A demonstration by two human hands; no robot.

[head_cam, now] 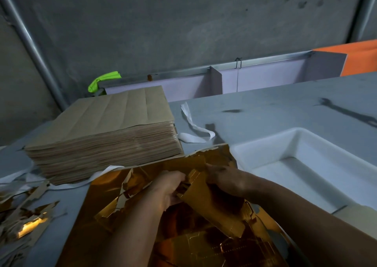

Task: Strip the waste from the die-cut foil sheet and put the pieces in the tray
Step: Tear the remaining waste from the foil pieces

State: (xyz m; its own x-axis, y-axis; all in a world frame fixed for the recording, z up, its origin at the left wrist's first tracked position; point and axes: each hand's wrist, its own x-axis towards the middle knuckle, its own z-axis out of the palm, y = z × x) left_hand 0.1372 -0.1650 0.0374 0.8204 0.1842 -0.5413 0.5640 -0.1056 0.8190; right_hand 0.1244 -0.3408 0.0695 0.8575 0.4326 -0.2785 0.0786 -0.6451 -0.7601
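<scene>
Head view. The gold die-cut foil sheet lay on the bench in front of a stack of brown sheets. The left hand and right hand, fingers curled, pinched a raised perforated flap of that sheet between them. This was judged to be the stripping step. Torn waste scraps lay at far left, and the white tray stood just right of the sheet. The next move probably called for a steady pull along the perforation, sparing the piece.
</scene>
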